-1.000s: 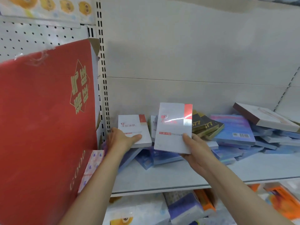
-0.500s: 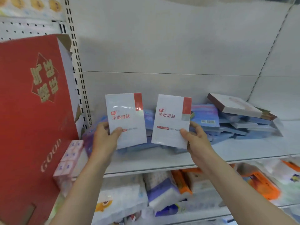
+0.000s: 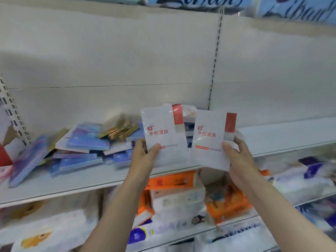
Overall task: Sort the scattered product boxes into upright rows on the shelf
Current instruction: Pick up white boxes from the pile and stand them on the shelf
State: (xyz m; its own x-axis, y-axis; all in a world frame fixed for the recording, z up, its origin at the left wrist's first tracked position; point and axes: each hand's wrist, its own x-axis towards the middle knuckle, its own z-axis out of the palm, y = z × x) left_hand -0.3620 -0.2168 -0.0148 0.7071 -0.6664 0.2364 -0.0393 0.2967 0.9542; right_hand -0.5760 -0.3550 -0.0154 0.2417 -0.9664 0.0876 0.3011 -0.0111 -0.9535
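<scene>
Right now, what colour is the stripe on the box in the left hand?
Red, fading to grey below, on the white box in the left hand; head view.

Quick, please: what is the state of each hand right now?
Left hand: holds the left white box upright.
Right hand: holds the right white box upright.
</scene>
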